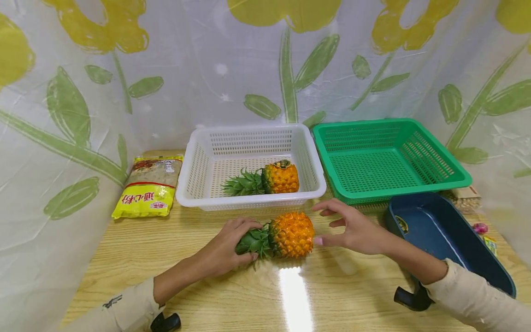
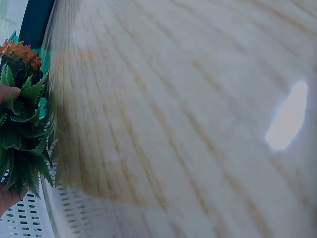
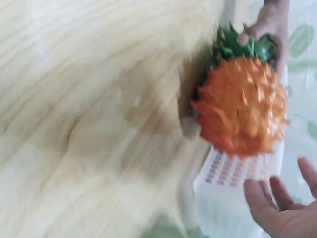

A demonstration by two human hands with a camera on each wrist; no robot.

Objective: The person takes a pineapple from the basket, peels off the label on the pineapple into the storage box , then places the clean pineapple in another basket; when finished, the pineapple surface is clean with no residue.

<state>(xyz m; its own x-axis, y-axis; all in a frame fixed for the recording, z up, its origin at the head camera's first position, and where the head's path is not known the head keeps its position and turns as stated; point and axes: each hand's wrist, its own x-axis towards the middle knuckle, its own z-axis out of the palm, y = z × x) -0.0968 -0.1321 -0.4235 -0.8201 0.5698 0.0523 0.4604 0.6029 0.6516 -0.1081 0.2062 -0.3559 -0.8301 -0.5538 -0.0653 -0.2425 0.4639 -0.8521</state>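
Note:
An orange pineapple (image 1: 292, 234) with a green leafy crown lies on its side just in front of the white basket (image 1: 250, 202). My left hand (image 1: 230, 244) grips it by the crown, fingers and thumb around the leaves (image 2: 22, 134). The right hand (image 1: 352, 228) is by the round end of the fruit, its fingers spread and bent a little. A gap between the right fingers and the fruit (image 3: 242, 109) shows in the right wrist view. Inside the white basket lies another pineapple (image 1: 286, 180), crown to the left, with a dark label.
Right of the white basket stands a green basket (image 1: 398, 190). A dark blue tray (image 1: 419, 226) sits in front of it, partly behind my right forearm. A yellow food bag (image 1: 147, 189) lies at the left. Small packets and a pink item (image 1: 480, 228) are at the far right.

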